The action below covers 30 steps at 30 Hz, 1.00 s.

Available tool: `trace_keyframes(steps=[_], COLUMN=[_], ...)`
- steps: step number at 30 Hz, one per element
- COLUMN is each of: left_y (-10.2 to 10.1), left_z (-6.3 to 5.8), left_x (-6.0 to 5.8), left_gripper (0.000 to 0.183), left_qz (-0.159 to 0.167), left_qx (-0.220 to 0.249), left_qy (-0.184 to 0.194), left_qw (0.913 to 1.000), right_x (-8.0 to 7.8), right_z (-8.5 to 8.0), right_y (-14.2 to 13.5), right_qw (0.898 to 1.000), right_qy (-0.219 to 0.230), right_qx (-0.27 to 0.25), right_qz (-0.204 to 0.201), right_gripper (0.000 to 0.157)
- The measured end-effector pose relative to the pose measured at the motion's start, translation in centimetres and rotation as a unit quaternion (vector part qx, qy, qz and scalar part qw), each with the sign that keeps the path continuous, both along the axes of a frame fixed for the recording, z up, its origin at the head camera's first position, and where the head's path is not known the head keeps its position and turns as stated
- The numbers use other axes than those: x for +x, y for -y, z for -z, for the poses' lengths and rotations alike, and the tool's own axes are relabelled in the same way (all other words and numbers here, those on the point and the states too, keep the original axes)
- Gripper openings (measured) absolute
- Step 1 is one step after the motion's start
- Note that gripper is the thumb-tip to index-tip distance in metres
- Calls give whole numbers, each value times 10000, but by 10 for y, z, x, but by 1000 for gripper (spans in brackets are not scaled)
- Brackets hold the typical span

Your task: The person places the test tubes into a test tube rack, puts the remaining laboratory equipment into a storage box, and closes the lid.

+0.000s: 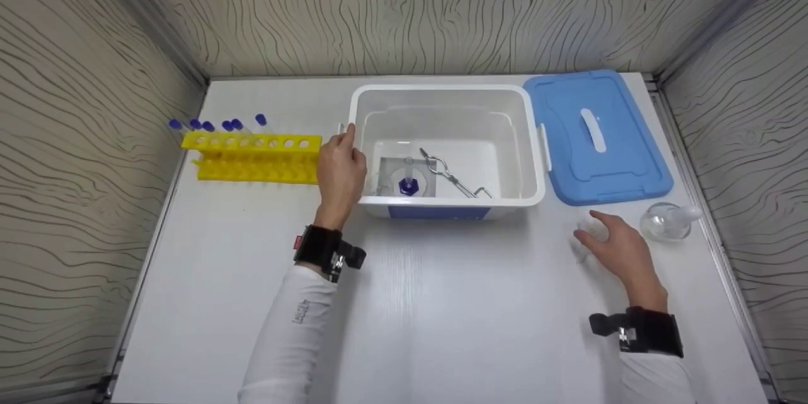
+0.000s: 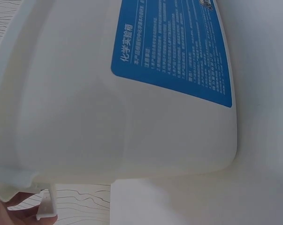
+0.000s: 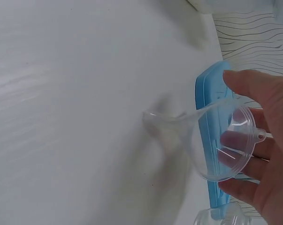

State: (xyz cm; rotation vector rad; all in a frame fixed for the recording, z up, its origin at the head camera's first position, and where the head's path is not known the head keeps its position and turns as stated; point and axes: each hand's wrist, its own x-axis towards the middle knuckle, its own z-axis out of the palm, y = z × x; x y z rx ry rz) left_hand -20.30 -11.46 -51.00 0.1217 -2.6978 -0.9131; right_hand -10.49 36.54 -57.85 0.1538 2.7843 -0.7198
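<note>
My left hand (image 1: 341, 170) grips the left rim of a white plastic box (image 1: 449, 202), index finger pointing along it. In the left wrist view its curled fingers (image 2: 28, 215) show around the box's side handle (image 2: 46, 206). My right hand (image 1: 622, 252) is at a clear plastic funnel (image 3: 216, 140), which is tilted with its spout pointing away from the palm. Through the funnel the fingers show behind its wide mouth; the thumb stands apart from the rim. Inside the box are metal tongs (image 1: 449, 175), a grey gauze square (image 1: 391, 167) and a clear cylinder with a purple hexagonal base (image 1: 408, 187).
A blue lid (image 1: 568, 139) with a white handle lies right of the box. Near the table's right edge stands a round glass vessel (image 1: 663, 222) with a whitish top. On the left, a yellow rack (image 1: 252, 170) holds several blue-capped tubes. Patterned walls enclose the table.
</note>
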Motion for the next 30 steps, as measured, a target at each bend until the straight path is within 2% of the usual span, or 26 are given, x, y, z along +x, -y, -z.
trace_keyframes(steps=[8, 14, 19, 25, 30], left_y=[1, 1, 1, 1, 1], left_z=[0, 0, 1, 1, 1], left_x=[0, -1, 0, 0, 0], left_gripper=[47, 46, 46, 46, 46], left_qz=[-49, 13, 46, 38, 38], left_qx=[2, -34, -58, 21, 32], left_qy=[151, -1, -108, -90, -45], left_qw=[9999, 10000, 9999, 10000, 10000], right_x=[6, 8, 7, 6, 6], right_z=[9, 14, 14, 14, 14], right_y=[5, 9, 11, 12, 11], right_qw=[10000, 9992, 9983, 9979, 9956], right_qy=[18, -246, -236, -240, -354], right_qx=[-84, -234, -385, -432, -579], right_qz=[-31, 205, 355, 422, 646], right_gripper=[65, 54, 52, 52, 54])
